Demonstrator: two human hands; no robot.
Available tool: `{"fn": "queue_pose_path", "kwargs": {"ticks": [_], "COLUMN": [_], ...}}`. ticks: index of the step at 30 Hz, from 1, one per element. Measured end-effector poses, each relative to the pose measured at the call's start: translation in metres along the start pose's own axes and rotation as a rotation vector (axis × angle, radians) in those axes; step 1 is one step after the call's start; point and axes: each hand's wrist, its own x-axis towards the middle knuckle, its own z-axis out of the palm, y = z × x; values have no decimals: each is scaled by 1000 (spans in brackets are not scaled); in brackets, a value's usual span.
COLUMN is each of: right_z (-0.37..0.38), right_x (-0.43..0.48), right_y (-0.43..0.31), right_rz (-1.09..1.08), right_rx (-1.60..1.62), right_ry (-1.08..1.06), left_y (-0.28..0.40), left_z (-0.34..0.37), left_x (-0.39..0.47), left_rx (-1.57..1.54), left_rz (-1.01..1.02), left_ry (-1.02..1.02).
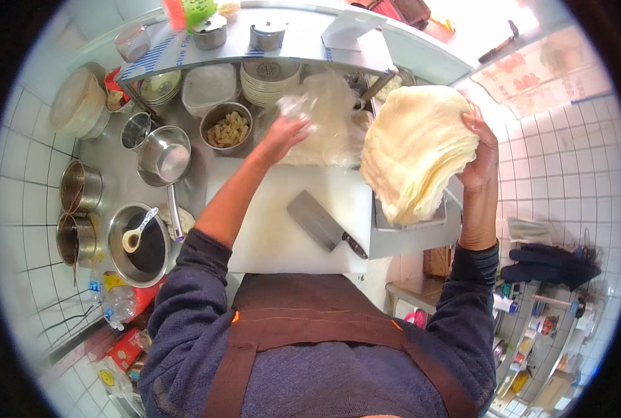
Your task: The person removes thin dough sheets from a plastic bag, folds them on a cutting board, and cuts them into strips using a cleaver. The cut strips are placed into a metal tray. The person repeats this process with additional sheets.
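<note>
My right hand [480, 151] grips a thick folded stack of thin, pale-yellow food sheets [417, 146] by its right edge, thumb over the front. The layers show along the lower right side, and the stack hangs above a metal tray [446, 211] at the counter's right. My left hand [285, 135] is closed on crumpled clear plastic film [297, 107]. That film seems part of a clear plastic bag [331, 104] behind the board; blur hides what the bag holds. Between my arms, a cleaver [315, 219] lies diagonally on a white cutting board [261, 224], dark handle towards the lower right.
Left of the board stand a saucepan [153, 166], a bowl of dark liquid [151, 266] with a spoon [141, 230], and a pot of pale chunks [243, 111]. Stacked plates [255, 94] sit beneath a raised metal shelf [237, 49] bearing lidded pots [209, 36].
</note>
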Motion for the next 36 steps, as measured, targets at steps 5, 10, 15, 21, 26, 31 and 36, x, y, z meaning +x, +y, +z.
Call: {"fn": "queue_pose_path", "kwargs": {"ticks": [5,10,15,21,26,31,36], "right_z": [37,46,-2,-56,-63,-59,-66], "right_x": [-25,-31,-47,-69,-95,-82,-21], "right_y": [77,159,249,367,388,375,351], "right_rz": [167,252,398,387,334,215,-586], "right_rx": [108,329,214,-1396,-1528,-1659,-1664], "right_ry": [-25,-150,-88,-238,8,-72,283], "left_y": [32,-22,-91,-136,-154,-162,-171], "left_z": [10,-85,-106,-88,-69,-52,-44], "left_x": [-6,-127,-285,-315,-303,-288,-285], "left_rx": [402,300,-428,-242,10,238,284], "left_rz": [-207,-253,-498,-530,-514,-429,-241], "left_ry": [-111,225,267,378,512,618,647]}}
